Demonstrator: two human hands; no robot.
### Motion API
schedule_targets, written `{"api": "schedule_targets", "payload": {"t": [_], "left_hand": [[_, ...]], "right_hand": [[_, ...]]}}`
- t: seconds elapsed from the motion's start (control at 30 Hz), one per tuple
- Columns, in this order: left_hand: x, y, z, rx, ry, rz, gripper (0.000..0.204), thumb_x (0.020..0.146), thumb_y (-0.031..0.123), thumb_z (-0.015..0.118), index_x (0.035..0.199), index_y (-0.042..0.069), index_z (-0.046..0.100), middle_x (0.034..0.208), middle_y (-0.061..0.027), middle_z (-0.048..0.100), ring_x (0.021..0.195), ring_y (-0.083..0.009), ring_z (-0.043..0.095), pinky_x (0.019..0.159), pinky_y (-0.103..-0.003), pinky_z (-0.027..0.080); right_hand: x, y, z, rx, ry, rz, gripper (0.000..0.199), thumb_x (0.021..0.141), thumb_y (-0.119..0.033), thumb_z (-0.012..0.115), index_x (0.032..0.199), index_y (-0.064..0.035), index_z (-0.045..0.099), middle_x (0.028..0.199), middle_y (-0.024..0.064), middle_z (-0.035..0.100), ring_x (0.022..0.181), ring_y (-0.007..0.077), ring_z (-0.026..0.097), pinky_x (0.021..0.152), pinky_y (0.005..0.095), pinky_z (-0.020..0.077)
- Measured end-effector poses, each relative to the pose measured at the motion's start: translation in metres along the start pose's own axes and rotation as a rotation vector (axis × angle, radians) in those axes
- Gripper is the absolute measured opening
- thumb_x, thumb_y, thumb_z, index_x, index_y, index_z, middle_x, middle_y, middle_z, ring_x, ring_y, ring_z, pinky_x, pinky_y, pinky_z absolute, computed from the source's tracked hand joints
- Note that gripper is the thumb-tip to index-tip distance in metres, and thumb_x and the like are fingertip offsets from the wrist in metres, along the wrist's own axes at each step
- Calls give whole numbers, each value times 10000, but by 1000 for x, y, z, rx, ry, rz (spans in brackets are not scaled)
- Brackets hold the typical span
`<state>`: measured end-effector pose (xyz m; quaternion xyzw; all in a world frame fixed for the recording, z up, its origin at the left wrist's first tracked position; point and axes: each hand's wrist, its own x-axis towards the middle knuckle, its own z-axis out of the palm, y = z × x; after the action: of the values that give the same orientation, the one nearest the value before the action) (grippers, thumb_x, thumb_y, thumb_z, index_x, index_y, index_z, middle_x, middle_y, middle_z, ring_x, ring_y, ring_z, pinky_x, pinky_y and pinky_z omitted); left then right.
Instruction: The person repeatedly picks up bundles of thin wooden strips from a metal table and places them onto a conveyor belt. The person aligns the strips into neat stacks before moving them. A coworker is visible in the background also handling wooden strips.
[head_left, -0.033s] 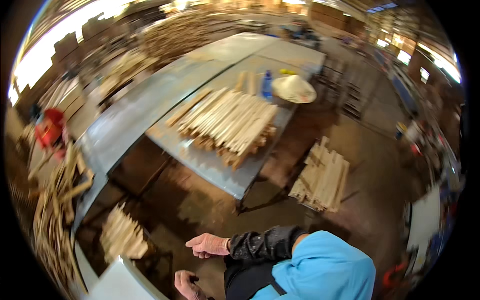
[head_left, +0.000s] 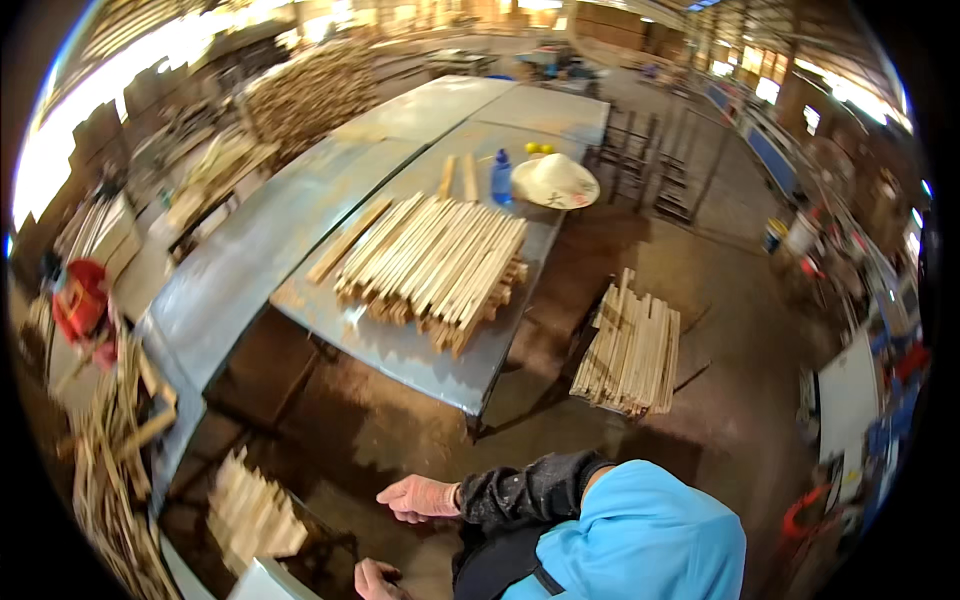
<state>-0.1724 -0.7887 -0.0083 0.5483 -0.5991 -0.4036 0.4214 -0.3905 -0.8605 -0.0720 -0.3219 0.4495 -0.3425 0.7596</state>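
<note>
My right hand (head_left: 418,497) reaches out to the left from a dark sleeve, over the brown floor. Its fingers are loosely curled and it holds nothing. Only part of my left hand (head_left: 373,580) shows at the bottom edge, so its grip is unclear. It sits just right of a white board corner (head_left: 262,583). A small stack of short wooden pieces (head_left: 250,512) is the thing nearest both hands, to their left. My blue shirt fills the lower right.
A long grey metal table (head_left: 400,350) ahead carries a heap of wooden slats (head_left: 435,265), a blue bottle (head_left: 501,178) and a conical straw hat (head_left: 555,182). A second slat stack (head_left: 628,345) stands on the floor to the right. Scrap wood (head_left: 115,450) and a red object (head_left: 80,305) lie on the left.
</note>
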Motion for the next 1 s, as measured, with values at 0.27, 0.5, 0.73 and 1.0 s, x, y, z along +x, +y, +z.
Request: {"api": "schedule_targets", "payload": {"t": [0.27, 0.5, 0.73, 1.0], "left_hand": [[141, -71, -34, 185, -132, 73, 475, 1126, 376, 463, 865, 32, 660, 780, -107, 637, 728, -262, 575, 716, -374, 493], [293, -90, -9, -229, -185, -418, 339, 1060, 280, 575, 885, 28, 718, 852, -80, 718, 752, -169, 644, 664, -361, 521], [415, -89, -31, -377, -75, -721, 207, 1005, 209, 679, 888, 43, 719, 810, -16, 692, 743, -124, 632, 675, -291, 504], [493, -124, -70, -493, 191, -819, 263, 1069, 307, 685, 1109, 53, 742, 993, -30, 748, 860, -106, 686, 793, -268, 570]], "right_hand": [[93, 29, -62, 12, 419, -205, 357, 1044, -260, 723, 1341, -65, 756, 875, 6, 697, 705, 116, 576, 622, 311, 456], [170, -43, -82, -132, 475, -143, 353, 1017, -286, 787, 1277, -47, 796, 1176, 41, 811, 1087, 133, 714, 1010, 311, 554], [277, -160, -83, -23, 463, 74, 245, 1071, -312, 689, 1052, -78, 759, 742, -44, 614, 569, 83, 509, 509, 286, 394], [437, -241, -123, -244, 224, 198, 535, 1030, -157, 697, 1520, 27, 588, 744, 6, 627, 581, 105, 544, 524, 283, 448]]}}
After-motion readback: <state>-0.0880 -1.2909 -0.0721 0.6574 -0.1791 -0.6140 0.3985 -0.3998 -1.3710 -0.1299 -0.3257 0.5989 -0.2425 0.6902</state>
